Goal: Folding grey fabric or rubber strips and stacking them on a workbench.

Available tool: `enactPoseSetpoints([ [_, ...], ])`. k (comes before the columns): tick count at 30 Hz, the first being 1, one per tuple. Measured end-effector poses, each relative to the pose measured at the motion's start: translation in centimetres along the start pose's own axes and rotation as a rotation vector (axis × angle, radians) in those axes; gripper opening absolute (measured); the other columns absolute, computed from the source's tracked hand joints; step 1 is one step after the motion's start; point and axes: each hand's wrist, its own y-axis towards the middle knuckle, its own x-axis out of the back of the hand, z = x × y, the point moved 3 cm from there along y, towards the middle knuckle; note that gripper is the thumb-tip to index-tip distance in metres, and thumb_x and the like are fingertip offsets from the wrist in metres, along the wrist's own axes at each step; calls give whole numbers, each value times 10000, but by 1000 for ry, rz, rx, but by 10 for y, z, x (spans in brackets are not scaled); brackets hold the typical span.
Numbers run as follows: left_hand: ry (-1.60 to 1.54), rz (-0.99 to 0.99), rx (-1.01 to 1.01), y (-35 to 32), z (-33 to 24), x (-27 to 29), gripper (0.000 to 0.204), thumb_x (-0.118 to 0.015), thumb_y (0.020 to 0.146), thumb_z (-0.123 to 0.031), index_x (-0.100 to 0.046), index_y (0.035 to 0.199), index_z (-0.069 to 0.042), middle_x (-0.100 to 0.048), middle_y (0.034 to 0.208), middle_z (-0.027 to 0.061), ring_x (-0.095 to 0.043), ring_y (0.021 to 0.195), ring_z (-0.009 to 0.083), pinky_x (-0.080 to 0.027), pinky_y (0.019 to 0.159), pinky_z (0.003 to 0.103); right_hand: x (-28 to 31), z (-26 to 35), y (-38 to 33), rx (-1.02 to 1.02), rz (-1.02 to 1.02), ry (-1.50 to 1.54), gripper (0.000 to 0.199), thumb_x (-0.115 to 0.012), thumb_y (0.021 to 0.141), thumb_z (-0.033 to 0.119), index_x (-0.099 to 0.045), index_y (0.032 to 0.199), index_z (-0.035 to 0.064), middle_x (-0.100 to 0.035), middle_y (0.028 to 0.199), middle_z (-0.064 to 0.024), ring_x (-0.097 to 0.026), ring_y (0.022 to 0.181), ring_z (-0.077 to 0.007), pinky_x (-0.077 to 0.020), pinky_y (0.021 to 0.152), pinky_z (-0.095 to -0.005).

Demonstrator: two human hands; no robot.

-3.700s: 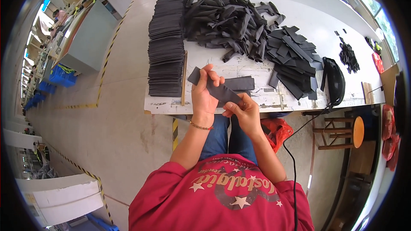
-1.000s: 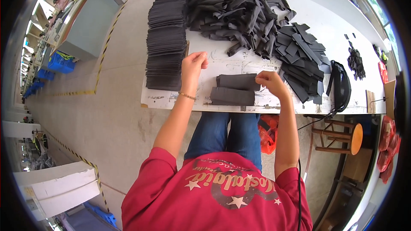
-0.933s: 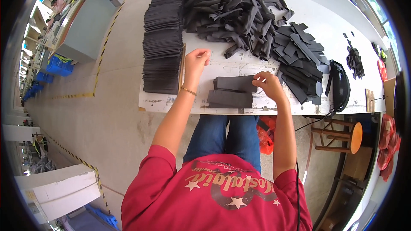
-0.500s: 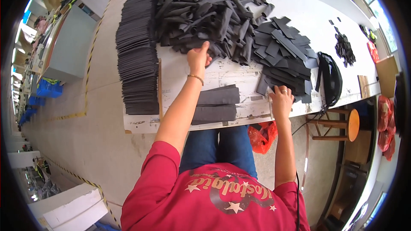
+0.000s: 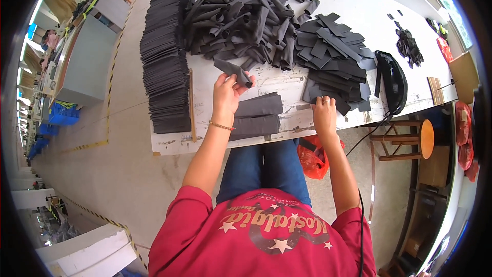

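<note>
A curled black fabric tube (image 5: 230,70) is pinched in the fingers of my left hand (image 5: 225,95), just above the table. Behind it lies a loose heap of similar black tubes (image 5: 233,18). My right hand (image 5: 325,118) has its fingers bent together on a flat black strip (image 5: 340,104) at the near edge of a pile of flat dark strips (image 5: 333,41). Between my hands, flat folded black pieces (image 5: 256,125) lie in two stacks near the table's front edge.
A long row of tightly stacked black pieces (image 5: 164,56) lines the left side of the white table (image 5: 205,146), beside a thin wooden strip (image 5: 192,105). A black bag (image 5: 393,83) and small black pieces (image 5: 408,48) lie right. Below are a red plastic bag (image 5: 313,163) and a wooden stool (image 5: 425,138).
My left hand has drawn back from the heap toward me, and a black tube now shows in its fingers. My right hand has shifted slightly left along the strips.
</note>
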Motion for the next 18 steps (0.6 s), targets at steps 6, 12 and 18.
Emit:
enactPoseSetpoints([
  [6,-88,26,40,-33,-8,5,228,-437,994,-69,-493,1149,87,-612,1109,238,-636,1030,391,-547,914,522,14,13,-23,-8,-6,115,232,-627,844,126,-619,1011,-35,-587,1051,-182,-537,995,-326,-472,864,-395],
  [12,-26,78,49,-52,-8,0,231,-493,948,-2,-480,1165,74,-596,1140,237,-618,1068,397,-547,919,510,9,33,-52,63,155,-18,228,-606,817,78,-586,1028,-7,-592,1072,-189,-541,1029,-330,-468,895,-373],
  [18,-226,148,174,-67,-11,-6,318,-394,864,117,-435,1176,69,-558,1192,285,-580,1116,443,-516,947,564,13,27,-60,110,-2,108,353,-574,805,18,-537,1153,-24,-610,1021,-209,-553,983,-388,-467,883,-432],
])
